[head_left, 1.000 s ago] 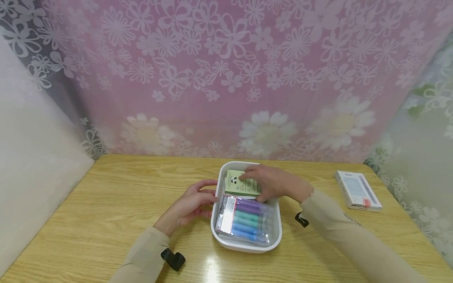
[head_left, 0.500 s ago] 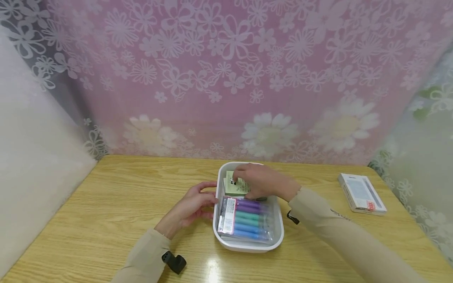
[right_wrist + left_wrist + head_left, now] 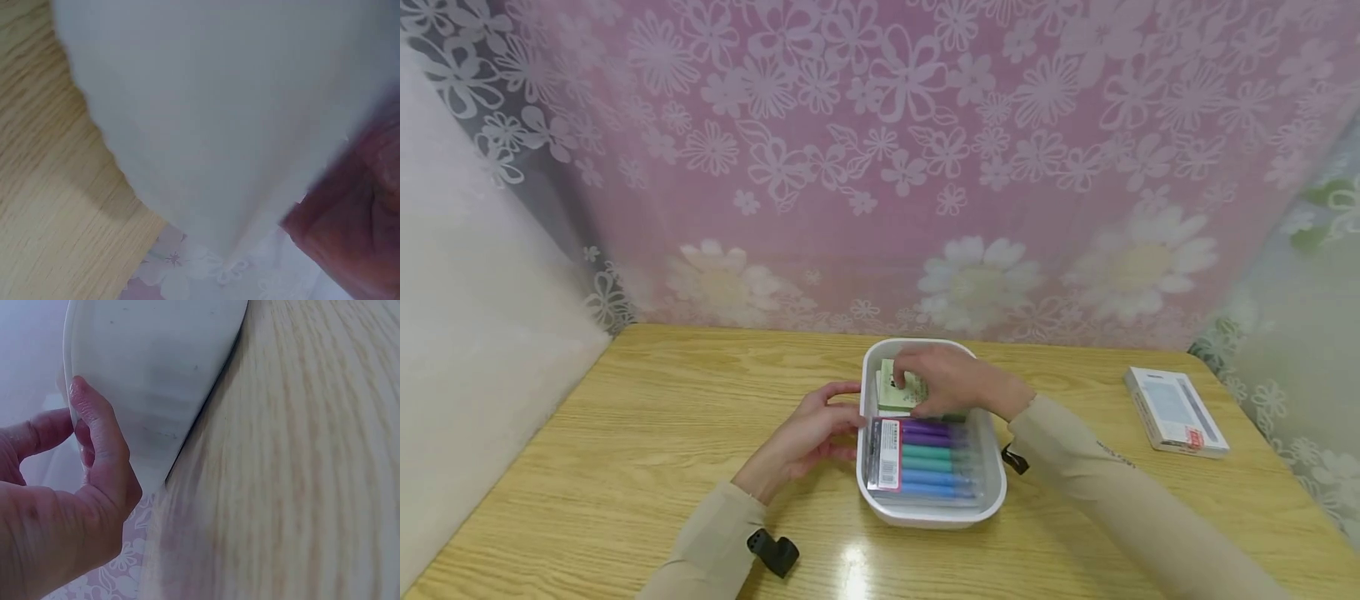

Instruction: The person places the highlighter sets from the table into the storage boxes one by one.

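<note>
My left hand (image 3: 816, 433) holds the near-left rim of a white plastic bin (image 3: 862, 475). In the left wrist view, the left hand (image 3: 94, 456) has fingers on both sides of the rim of the bin (image 3: 162, 369). My right hand (image 3: 951, 379) reaches into the bin's far end and grips a small pale-green notepad (image 3: 912, 393) with a panda drawing, its thumb at the near edge. Part of the notepad is hidden under that hand. Beside it in the bin lies a clear pack of purple, green and blue markers (image 3: 928, 462) with a white label.
A flat white box (image 3: 1176, 412) with a red sticker lies at the right of the wooden table (image 3: 700, 392). A pink flowered curtain (image 3: 820, 167) hangs behind the table's far edge.
My right hand has moved left over the notepad, covering more of it. The marker pack has turned from slightly tilted to lying straight. My left hand stays at the bin's rim.
</note>
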Tool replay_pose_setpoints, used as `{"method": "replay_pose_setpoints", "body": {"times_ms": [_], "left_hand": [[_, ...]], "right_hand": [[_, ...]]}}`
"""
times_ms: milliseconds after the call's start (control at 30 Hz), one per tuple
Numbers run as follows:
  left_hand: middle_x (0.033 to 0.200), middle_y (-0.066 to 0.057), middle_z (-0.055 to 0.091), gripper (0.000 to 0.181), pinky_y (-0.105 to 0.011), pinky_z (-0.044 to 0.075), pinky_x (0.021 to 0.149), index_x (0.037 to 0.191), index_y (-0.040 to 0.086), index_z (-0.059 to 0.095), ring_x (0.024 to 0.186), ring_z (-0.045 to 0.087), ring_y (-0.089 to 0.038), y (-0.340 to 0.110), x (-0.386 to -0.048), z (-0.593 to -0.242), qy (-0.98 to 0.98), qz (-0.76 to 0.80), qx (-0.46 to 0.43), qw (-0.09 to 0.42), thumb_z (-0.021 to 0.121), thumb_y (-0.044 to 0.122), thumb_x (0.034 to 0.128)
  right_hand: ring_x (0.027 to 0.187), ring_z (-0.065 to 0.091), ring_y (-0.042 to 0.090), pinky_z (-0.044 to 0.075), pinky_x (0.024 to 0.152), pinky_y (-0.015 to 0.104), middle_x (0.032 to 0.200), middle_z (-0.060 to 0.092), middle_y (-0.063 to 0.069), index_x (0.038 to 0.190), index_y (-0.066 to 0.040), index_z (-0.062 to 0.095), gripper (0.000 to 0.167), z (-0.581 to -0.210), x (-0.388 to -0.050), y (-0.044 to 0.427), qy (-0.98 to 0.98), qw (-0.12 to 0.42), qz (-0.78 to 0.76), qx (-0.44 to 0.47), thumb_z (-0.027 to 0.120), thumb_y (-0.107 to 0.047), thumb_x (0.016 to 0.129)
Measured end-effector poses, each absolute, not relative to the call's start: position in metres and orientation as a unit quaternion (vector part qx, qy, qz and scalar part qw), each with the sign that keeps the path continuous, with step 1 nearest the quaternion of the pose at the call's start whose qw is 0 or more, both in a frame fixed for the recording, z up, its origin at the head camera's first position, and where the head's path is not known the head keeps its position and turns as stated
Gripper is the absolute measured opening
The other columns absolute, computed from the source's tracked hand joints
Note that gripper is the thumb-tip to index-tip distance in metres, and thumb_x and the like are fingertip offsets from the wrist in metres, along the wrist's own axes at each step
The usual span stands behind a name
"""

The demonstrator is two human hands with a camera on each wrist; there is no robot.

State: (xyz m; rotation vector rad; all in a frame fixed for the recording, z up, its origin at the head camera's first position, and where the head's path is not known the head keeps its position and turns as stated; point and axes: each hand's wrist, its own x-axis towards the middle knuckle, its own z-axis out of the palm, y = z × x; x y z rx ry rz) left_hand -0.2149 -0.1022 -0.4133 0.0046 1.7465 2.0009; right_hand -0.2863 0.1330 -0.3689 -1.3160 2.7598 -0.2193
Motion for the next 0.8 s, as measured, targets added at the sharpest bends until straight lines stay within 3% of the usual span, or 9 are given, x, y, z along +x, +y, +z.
{"method": "replay_pose_setpoints", "body": {"times_ms": [200,533,800], "left_hand": [[0.132,-0.023,0.064,0.064,-0.029,0.061,0.067,0.149,0.005,0.04,0.095,0.069,-0.017,-0.101,-0.216,-0.413,0.637,0.734,0.0,0.238,0.064,0.003,0.0892],[0.129,-0.02,0.065,0.064,-0.028,0.062,0.067,0.149,0.004,0.036,0.097,0.07,-0.017,-0.105,-0.218,-0.413,0.635,0.731,0.013,0.248,0.064,0.004,0.0915],[0.127,-0.018,0.066,0.064,-0.027,0.062,0.066,0.149,0.004,0.036,0.096,0.071,-0.017,-0.105,-0.219,-0.413,0.634,0.733,0.011,0.246,0.064,0.004,0.091]], "right_hand": [[0.089,0.058,0.012,0.051,0.083,0.032,0.103,0.065,-0.005,0.103,-0.019,0.062,0.037,-0.366,-0.286,0.135,0.895,0.073,-0.082,-0.432,0.086,-0.017,0.075],[0.08,0.053,0.011,0.047,0.074,0.029,0.105,0.07,0.0,0.108,-0.014,0.068,0.033,-0.371,-0.283,0.134,0.89,0.006,-0.088,-0.446,0.082,-0.017,0.078],[0.107,0.066,0.025,0.054,0.095,0.043,0.119,0.071,0.005,0.114,-0.014,0.073,0.032,-0.371,-0.276,0.134,0.907,0.0,-0.074,-0.414,0.078,-0.022,0.084]]}}
